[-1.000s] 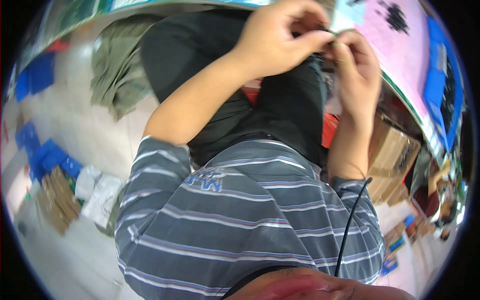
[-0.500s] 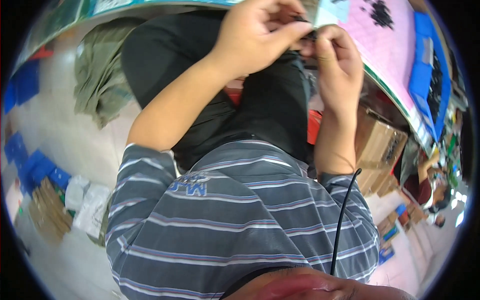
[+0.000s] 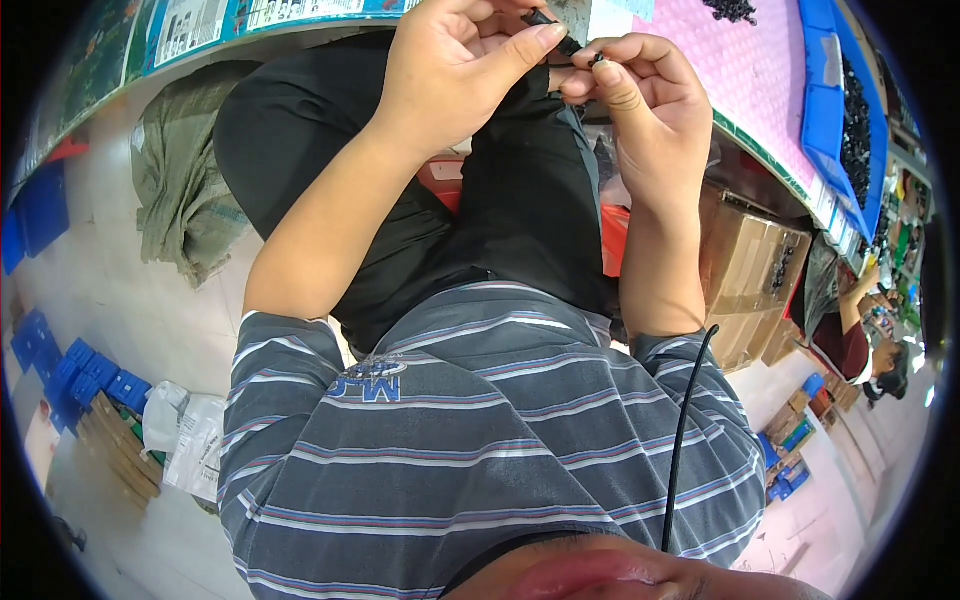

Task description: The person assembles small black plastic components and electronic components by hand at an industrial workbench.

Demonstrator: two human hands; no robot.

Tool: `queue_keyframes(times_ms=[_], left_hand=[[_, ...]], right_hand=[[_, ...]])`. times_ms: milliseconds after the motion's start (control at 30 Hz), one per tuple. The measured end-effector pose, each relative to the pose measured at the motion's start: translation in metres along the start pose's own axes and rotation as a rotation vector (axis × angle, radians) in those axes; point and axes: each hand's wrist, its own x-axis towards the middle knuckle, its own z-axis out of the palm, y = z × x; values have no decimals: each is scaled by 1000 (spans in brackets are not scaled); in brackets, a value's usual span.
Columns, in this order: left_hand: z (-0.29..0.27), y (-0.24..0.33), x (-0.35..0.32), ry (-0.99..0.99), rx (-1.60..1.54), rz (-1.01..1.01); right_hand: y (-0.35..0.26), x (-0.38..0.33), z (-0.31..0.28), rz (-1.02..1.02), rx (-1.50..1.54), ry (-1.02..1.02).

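Observation:
My left hand [image 3: 445, 85] is closed at the top of the view, thumb and fingers gripping a small, elongated black part [image 3: 568, 46]. One end of this part points toward my right hand; some of it is hidden by the fingers. Just to the right, my right hand [image 3: 655, 100] pinches a tiny black piece [image 3: 598, 59] between thumb and forefinger. A narrow gap separates the two pieces. Both hands are raised above my lap, by the near edge of the table.
On the right, a pink mat [image 3: 760, 85] covers the table and bears a pile of small black parts [image 3: 732, 10]. A blue bin [image 3: 820, 115] holds more. Cardboard boxes [image 3: 755, 270] stand below. Another person [image 3: 842, 335] is at far right. A green-grey sack [image 3: 185, 190] lies left.
My hands have drawn slightly apart, so the black part and the tiny piece now show more clearly. Both hands and the surroundings appear shifted a little left.

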Motion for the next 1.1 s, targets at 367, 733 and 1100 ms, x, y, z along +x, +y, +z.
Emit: queue_keyframes(times_ms=[367,733,1100], left_hand=[[1,0,-1,-6,-41,17],[4,3,-3,-14,-73,25],[4,3,-5,-1,-36,21]], right_hand=[[7,-1,-9,-129,-156,-56],[12,-2,-10,-111,-129,20],[-8,0,11,-96,-398,103]])
